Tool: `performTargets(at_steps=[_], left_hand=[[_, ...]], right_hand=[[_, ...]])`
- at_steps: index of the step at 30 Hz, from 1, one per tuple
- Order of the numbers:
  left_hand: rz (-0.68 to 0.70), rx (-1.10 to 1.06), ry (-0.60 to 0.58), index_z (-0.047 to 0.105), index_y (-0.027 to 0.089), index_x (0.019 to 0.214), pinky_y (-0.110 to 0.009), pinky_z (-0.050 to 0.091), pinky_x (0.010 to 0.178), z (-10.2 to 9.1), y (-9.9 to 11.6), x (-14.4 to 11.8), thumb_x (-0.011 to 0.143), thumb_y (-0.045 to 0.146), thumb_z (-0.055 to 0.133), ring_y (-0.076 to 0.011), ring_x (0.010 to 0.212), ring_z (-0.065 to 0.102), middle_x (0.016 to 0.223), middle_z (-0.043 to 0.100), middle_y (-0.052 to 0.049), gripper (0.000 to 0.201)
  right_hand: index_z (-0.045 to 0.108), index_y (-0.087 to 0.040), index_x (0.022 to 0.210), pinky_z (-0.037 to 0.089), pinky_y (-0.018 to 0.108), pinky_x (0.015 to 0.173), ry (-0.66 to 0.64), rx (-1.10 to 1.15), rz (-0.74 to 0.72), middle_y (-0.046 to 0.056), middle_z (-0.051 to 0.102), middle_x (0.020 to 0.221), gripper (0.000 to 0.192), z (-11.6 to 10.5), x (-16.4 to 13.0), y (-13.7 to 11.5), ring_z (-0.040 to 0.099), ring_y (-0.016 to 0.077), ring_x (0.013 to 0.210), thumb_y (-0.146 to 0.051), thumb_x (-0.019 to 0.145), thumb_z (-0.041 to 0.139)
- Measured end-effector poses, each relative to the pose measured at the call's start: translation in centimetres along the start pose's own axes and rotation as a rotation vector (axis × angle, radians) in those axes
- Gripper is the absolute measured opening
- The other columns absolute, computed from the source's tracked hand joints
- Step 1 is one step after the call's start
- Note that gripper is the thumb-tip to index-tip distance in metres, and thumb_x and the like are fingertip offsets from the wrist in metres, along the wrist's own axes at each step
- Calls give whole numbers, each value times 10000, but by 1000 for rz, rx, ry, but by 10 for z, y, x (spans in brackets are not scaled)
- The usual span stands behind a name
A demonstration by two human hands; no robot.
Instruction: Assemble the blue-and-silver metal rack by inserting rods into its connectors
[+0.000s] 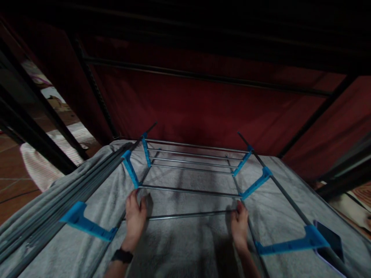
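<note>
Metal rod (191, 215) lies crosswise on the grey cloth (185, 247), near side of the rack frame (191, 162), spanning between both hands. Left hand (135, 218) sits at the rod's left end, fingers (133, 197) curled loosely over it, touching; whether it truly grips cannot be told. Right hand (239, 226) meets the right end, fingertips (240, 208) bent onto the rod, grip likewise unclear. Blue plastic brackets (255, 185) join the frame's side bars. A dark wristband (123, 255) circles the left wrist. Bundle of grey rods (58, 204) lies at left. A phone (330, 239) rests at near right.
</note>
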State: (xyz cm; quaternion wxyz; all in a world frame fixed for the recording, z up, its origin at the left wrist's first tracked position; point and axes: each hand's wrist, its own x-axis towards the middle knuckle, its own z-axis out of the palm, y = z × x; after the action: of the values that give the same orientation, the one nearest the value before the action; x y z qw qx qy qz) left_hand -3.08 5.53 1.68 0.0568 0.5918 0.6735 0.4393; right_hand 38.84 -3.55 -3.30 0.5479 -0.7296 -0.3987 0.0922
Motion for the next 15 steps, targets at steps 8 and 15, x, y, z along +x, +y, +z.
performTargets(at_steps=[8, 15], left_hand=[[486, 138, -473, 633, 240, 1304, -452, 499, 1086, 9, -3, -73, 995, 322, 421, -253, 1228, 622, 1317, 674, -87, 384], [572, 318, -479, 661, 195, 1266, -452, 501, 1056, 13, -1, -70, 918, 100, 342, -270, 1196, 644, 1288, 691, -124, 481]], right_hand=[[580, -277, 1355, 353, 559, 1146, -408, -303, -552, 88, 638, 1305, 465, 24, -39, -6, 553, 291, 1268, -164, 959, 366], [620, -238, 1200, 365, 505, 1148, -455, -439, -644, 76, 654, 1141, 412, 17, -29, -24, 594, 248, 1130, -72, 956, 333]])
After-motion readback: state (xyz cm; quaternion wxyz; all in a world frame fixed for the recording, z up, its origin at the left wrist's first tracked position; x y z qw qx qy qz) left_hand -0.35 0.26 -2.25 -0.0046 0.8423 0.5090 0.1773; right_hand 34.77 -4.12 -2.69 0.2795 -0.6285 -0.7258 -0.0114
